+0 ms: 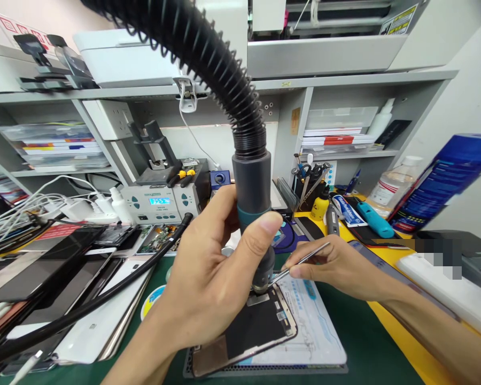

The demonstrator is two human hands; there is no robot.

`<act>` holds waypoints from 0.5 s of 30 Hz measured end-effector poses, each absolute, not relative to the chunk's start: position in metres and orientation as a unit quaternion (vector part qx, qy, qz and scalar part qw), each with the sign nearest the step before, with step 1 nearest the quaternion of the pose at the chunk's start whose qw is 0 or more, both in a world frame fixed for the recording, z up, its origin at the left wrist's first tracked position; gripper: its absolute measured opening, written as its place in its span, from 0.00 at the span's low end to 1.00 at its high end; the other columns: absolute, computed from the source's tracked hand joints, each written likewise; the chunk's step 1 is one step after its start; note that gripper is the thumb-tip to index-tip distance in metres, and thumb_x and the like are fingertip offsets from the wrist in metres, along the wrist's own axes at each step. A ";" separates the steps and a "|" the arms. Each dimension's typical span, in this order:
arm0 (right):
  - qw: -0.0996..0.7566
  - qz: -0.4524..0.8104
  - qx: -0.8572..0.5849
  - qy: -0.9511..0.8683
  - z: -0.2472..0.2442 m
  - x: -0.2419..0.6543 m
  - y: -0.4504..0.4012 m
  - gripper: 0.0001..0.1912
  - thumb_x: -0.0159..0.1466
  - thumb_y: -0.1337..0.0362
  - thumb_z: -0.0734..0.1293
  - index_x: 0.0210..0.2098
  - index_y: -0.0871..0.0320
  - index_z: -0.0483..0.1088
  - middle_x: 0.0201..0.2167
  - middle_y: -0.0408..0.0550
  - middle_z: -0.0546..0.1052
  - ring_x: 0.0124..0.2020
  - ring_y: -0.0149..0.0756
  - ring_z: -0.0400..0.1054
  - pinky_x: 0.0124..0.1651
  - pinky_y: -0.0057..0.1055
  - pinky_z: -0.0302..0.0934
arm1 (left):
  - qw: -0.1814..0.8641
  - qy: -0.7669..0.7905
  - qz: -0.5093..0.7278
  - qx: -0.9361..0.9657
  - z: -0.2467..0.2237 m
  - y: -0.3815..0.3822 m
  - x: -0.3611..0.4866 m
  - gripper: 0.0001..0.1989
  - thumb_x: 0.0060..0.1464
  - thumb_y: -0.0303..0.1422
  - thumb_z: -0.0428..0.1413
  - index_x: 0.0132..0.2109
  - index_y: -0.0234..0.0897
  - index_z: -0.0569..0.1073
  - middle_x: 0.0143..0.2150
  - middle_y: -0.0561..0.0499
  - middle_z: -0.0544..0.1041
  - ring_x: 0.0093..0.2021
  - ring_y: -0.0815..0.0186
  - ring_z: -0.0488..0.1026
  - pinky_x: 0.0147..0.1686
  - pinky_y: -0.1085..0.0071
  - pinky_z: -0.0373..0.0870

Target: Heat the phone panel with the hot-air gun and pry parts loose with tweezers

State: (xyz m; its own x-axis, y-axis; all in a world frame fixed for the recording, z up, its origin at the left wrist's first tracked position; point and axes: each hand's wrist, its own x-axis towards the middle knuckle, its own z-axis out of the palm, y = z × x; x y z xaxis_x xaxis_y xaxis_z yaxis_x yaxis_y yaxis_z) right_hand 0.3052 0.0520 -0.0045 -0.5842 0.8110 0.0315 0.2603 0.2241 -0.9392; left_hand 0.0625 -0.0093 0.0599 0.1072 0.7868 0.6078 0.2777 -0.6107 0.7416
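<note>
My left hand [210,272] is wrapped round the upright handle of a hot air gun [251,184]; its fingertips are hidden behind it. The nozzle points down over the far edge of a dark phone screen panel [258,329], which lies inner side up on a white printed mat [323,342]. My right hand [334,264] pinches a slim metal tool [310,253], whose exact kind I cannot make out. The tool slants down to the left, with its tip close to the nozzle and the panel's far edge. Whether the tip touches the panel is hidden.
A thick ribbed hose [208,53] arches overhead from the hot air gun. On the left lie stacked phones and panels [100,315], with a black cable [116,291] across them. A heating station [160,200] stands behind. Bottles, a blue can [444,182] and tools stand at right.
</note>
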 end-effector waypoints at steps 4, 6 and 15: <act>0.274 0.503 -0.370 -0.732 -0.004 0.304 0.052 0.09 0.62 0.54 0.76 0.35 0.53 0.85 0.33 0.47 0.82 0.33 0.38 0.68 0.35 0.35 0.60 | 0.228 0.377 0.552 0.708 0.060 -0.010 0.062 0.12 0.68 0.41 0.54 0.56 0.53 0.73 0.38 0.58 0.77 0.35 0.70 0.74 0.34 0.72 0.72; 0.274 0.502 -0.370 -0.732 -0.003 0.303 0.052 0.10 0.62 0.54 0.76 0.35 0.53 0.85 0.33 0.47 0.82 0.32 0.37 0.68 0.34 0.35 0.60 | 0.228 0.377 0.552 0.708 0.060 -0.011 0.062 0.12 0.68 0.42 0.54 0.56 0.53 0.73 0.38 0.58 0.77 0.35 0.69 0.74 0.34 0.71 0.72; 0.275 0.500 -0.372 -0.732 -0.003 0.303 0.051 0.11 0.61 0.54 0.77 0.35 0.54 0.85 0.33 0.47 0.82 0.32 0.38 0.69 0.34 0.35 0.61 | 0.262 0.370 0.555 0.697 0.058 -0.011 0.061 0.13 0.68 0.41 0.55 0.57 0.53 0.72 0.41 0.56 0.77 0.38 0.67 0.75 0.35 0.68 0.72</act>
State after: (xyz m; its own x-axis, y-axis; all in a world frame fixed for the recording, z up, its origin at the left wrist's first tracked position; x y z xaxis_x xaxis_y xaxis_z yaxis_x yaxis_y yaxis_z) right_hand 0.3035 0.0513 -0.0033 -0.5721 0.8196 0.0315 0.2687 0.2235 -0.9369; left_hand 0.0613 -0.0108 0.0583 0.1103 0.8076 0.5794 0.2256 -0.5880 0.7767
